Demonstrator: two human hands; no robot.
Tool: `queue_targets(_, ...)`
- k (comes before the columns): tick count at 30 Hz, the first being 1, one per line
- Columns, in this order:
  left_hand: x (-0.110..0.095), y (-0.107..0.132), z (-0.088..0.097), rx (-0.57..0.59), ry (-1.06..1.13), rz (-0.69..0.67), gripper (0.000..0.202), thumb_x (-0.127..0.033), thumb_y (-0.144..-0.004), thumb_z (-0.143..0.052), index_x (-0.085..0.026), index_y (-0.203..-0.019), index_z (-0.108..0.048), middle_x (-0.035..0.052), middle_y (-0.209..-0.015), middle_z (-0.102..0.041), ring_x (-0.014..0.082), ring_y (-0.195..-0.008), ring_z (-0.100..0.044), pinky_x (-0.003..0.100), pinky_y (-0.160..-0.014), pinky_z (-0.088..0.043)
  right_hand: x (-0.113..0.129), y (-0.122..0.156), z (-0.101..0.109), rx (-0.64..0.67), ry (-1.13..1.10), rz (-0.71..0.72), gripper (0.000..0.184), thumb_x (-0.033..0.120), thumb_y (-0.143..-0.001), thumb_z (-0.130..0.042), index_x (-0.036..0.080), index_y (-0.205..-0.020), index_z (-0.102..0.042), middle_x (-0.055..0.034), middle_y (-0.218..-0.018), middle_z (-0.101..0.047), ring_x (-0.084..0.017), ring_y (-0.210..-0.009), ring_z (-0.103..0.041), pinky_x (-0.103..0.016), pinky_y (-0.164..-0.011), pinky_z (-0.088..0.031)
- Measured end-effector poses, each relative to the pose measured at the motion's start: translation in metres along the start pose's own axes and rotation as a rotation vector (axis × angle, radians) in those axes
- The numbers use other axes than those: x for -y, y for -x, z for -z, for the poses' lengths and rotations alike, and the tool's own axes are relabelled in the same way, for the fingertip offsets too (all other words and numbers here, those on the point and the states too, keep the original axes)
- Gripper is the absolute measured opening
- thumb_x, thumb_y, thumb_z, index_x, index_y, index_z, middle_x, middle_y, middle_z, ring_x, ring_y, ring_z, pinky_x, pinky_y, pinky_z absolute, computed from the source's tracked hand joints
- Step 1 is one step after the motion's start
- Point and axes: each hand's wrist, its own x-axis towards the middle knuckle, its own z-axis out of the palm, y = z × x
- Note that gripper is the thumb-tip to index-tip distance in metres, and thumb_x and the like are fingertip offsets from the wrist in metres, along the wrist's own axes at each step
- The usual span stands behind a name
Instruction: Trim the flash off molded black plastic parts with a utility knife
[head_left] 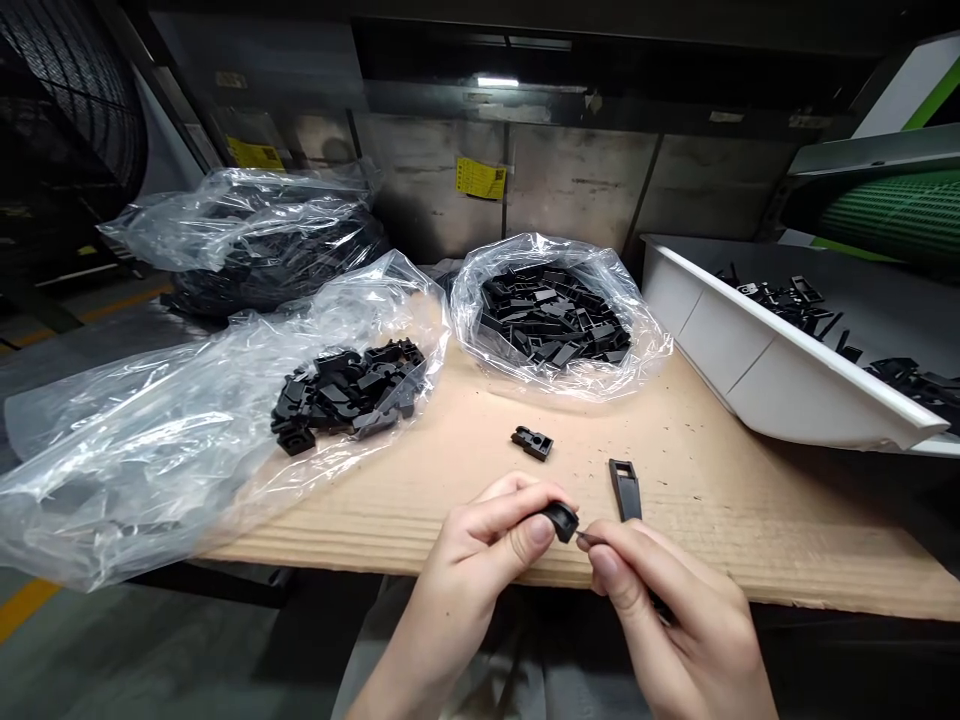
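Note:
My left hand point(491, 535) pinches a small black plastic part point(562, 520) between thumb and forefinger at the near edge of the cardboard sheet point(720, 500). My right hand point(667, 610) is closed on a thin dark piece point(587, 538) whose tip meets that part. Just beyond my right fingers a flat black rectangular clip point(625, 489) lies on the cardboard. A second loose black part point(532, 442) rests a little farther out, in the middle.
An open clear bag of black parts point(555, 315) sits at the back centre. Another bag with a pile of parts point(349, 390) lies at left, and a full bag point(247, 240) behind it. A white tray point(772, 370) holding black parts stands at right.

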Motion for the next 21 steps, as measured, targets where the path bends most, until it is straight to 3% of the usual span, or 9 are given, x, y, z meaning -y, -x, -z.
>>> queue_targets(7, 0.000, 0.000, 0.000, 0.003, 0.021, -0.018, 0.016, -0.021, -0.086, -0.052, -0.024, -0.082, -0.067, -0.0018, -0.085, -0.052, 0.0111, -0.085, -0.048, 0.016, -0.075, -0.036, 0.004, 0.000, -0.011, -0.040, -0.154, -0.151, 0.020, 0.012, -0.083, -0.047, 0.026, -0.089, -0.059, 0.0051, -0.061, -0.050, -0.006, -0.051, -0.046, -0.016, -0.049, -0.036)
queue_targets(12, 0.001, -0.001, -0.001, -0.041, 0.030, 0.009, 0.013, -0.021, -0.084, -0.055, -0.024, -0.084, -0.068, -0.0017, -0.086, -0.053, 0.0102, -0.081, -0.049, 0.014, -0.069, -0.038, 0.010, 0.002, -0.017, 0.090, -0.358, -0.319, 0.017, 0.021, -0.084, -0.047, 0.024, -0.071, -0.059, 0.0056, -0.053, -0.045, -0.006, -0.045, -0.040, -0.016, -0.042, -0.031)
queue_targets(14, 0.002, 0.000, -0.001, -0.046, 0.027, 0.006, 0.014, -0.021, -0.084, -0.055, -0.025, -0.086, -0.068, -0.0020, -0.088, -0.053, 0.0105, -0.082, -0.049, 0.014, -0.071, -0.038, 0.011, 0.002, -0.015, 0.079, -0.419, -0.395, 0.018, 0.025, -0.084, -0.047, 0.023, -0.070, -0.059, 0.0053, -0.053, -0.047, -0.006, -0.045, -0.040, -0.016, -0.042, -0.032)
queue_targets(17, 0.002, 0.001, 0.000, -0.035, 0.011, -0.025, 0.015, -0.022, -0.085, -0.054, -0.027, -0.086, -0.068, -0.0024, -0.088, -0.055, 0.0113, -0.087, -0.049, 0.015, -0.077, -0.037, 0.010, 0.002, -0.010, 0.014, -0.426, -0.507, 0.019, 0.031, -0.083, -0.049, 0.023, -0.071, -0.060, 0.0046, -0.052, -0.048, -0.006, -0.044, -0.040, -0.015, -0.040, -0.032)
queue_targets(21, 0.002, 0.003, 0.001, -0.029, -0.005, -0.035, 0.016, -0.022, -0.086, -0.053, -0.027, -0.086, -0.068, -0.0029, -0.089, -0.055, 0.0107, -0.088, -0.049, 0.014, -0.078, -0.037, 0.008, 0.003, -0.008, 0.005, -0.397, -0.554, 0.020, 0.034, -0.082, -0.050, 0.022, -0.069, -0.061, 0.0034, -0.052, -0.049, -0.006, -0.045, -0.042, -0.016, -0.040, -0.033)
